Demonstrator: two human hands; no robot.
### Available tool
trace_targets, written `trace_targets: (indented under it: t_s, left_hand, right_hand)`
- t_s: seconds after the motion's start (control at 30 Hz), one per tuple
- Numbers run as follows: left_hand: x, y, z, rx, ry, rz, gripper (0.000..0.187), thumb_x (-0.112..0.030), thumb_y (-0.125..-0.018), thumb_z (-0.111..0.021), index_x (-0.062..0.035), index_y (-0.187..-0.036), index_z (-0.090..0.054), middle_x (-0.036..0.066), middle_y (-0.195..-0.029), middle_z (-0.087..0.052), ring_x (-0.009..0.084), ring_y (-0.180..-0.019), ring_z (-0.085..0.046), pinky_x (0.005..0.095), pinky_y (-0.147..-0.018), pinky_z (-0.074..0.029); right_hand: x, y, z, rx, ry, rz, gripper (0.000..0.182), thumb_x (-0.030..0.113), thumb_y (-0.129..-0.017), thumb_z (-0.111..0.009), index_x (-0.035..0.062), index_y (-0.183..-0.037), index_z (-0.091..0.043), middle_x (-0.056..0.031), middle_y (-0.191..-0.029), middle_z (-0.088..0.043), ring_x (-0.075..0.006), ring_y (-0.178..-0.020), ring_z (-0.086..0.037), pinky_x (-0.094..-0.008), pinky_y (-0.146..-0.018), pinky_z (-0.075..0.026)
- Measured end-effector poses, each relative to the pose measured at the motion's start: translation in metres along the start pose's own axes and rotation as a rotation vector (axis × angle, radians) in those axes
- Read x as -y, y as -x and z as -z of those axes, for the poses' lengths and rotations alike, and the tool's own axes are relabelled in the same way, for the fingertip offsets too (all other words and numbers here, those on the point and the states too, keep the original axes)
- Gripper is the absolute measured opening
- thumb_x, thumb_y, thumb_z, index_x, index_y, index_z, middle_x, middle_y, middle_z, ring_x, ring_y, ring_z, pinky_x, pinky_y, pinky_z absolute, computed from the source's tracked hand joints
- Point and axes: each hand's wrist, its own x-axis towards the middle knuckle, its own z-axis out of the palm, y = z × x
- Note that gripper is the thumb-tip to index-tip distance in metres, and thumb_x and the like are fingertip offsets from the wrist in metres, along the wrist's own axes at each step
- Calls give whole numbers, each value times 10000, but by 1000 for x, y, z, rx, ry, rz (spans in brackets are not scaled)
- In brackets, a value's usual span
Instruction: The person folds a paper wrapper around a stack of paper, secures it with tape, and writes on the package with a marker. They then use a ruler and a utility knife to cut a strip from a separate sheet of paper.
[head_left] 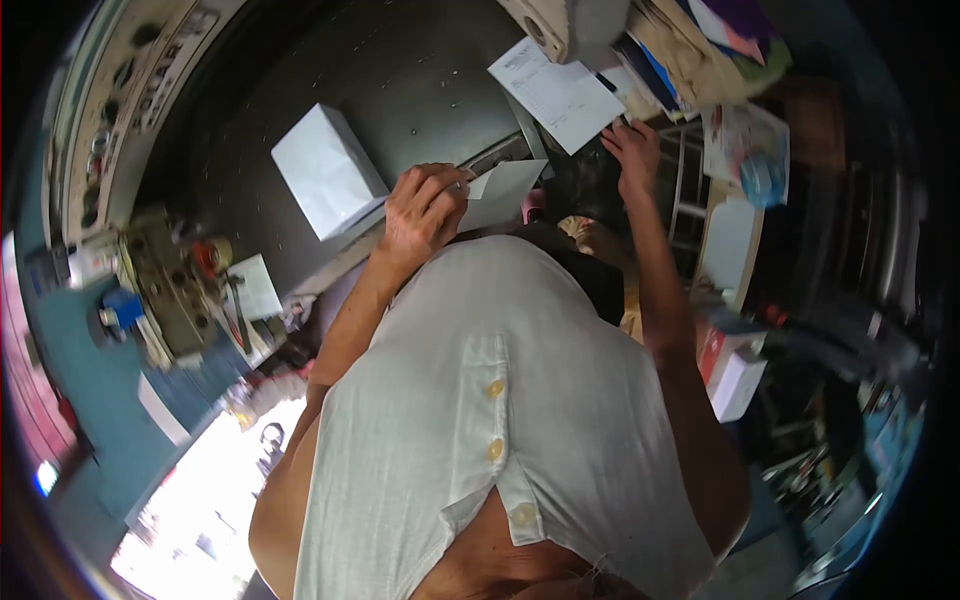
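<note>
My left hand (425,208) is closed, its fingers curled around the edge of a folded white sheet of paper (508,188) near my waist. Just left of that hand, a white block that looks like a stack of paper (325,172) stands on the dark tabletop (420,70). My right hand (635,155) reaches forward on the right. Its fingers are partly extended and apart at the corner of a printed sheet (557,92); whether they touch it is hard to tell. A dark pen-like object (605,82) lies by that sheet.
A pale machine part (545,25) and piled cloth (690,50) sit at the back right. A clear plastic container (762,180) is right of my right hand. A long control panel (115,100) runs along the left, with a metal block (170,285) and tools nearby.
</note>
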Motion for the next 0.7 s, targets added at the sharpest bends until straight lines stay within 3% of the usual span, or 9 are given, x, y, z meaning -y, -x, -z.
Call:
trace_targets:
  t_s: [0.03,0.2,0.33,0.4,0.47,0.53,0.6,0.67,0.7]
  left_hand:
    - [7,4,2,20,35,-27,342,62,-612,-760,-65,-894,-614,66,-1025,-668,269,-939,-644,364,-729,-513]
    - [39,31,10,122,203,-215,330,68,-641,-760,-71,-903,-616,69,-1038,-662,278,-976,-642,375,-758,-514]
    - [59,45,20,293,358,-330,286,50,-659,-749,-61,-880,-605,76,-1057,-663,290,-972,-631,388,-784,-504]
    - [58,47,24,294,404,-387,245,35,-664,-747,-52,-842,-604,79,-1060,-664,294,-969,-629,396,-784,-507]
    - [47,46,35,285,453,-418,239,33,-659,-748,-48,-832,-606,85,-1040,-665,298,-960,-633,400,-786,-512]
    - [40,50,33,254,490,-467,234,30,-656,-749,-44,-829,-609,92,-1023,-665,301,-948,-636,400,-782,-517]
    - [35,62,33,259,516,-460,231,27,-656,-747,-40,-831,-612,96,-1010,-666,303,-937,-638,398,-782,-521]
    - [30,72,34,287,533,-440,231,26,-658,-745,-35,-840,-615,98,-1001,-667,303,-924,-640,392,-784,-526]
    - [28,78,33,299,547,-424,224,24,-669,-738,-33,-849,-617,94,-1008,-669,303,-923,-639,389,-791,-529]
  right_hand:
    - [-2,14,1,19,-18,22,577,113,-867,-737,-51,-1287,-376,-211,-1070,-620,-283,-954,-670,-363,-786,-591]
    - [-52,80,-3,-153,93,71,704,133,-819,-787,-54,-1344,-357,-229,-1204,-537,-269,-1012,-625,-379,-805,-594]
    - [-74,89,-33,-210,-300,-80,839,313,-805,-804,-43,-1407,-341,-218,-1230,-544,-286,-1108,-573,-453,-880,-536]
    - [-78,72,-44,-269,-211,-82,762,357,-830,-778,-32,-1373,-411,-194,-1234,-557,-281,-1082,-581,-430,-856,-524]
    - [-67,60,-54,-360,-80,-87,603,381,-804,-785,-35,-1197,-594,-170,-1098,-649,-306,-989,-634,-418,-870,-516]
    - [-49,54,-54,-509,312,-32,642,424,-775,-783,-51,-1173,-614,-231,-1159,-649,-340,-1054,-645,-402,-916,-504]
    - [-35,68,-58,-651,453,16,701,450,-762,-775,-58,-1212,-597,-254,-1270,-603,-355,-1155,-611,-383,-961,-483]
    - [-50,82,-45,-545,533,62,752,422,-788,-769,-59,-1313,-529,-241,-1275,-605,-322,-1146,-622,-366,-978,-476]
    - [-64,99,-40,-459,394,47,760,408,-799,-770,-56,-1338,-504,-238,-1265,-608,-306,-1126,-628,-362,-970,-482]
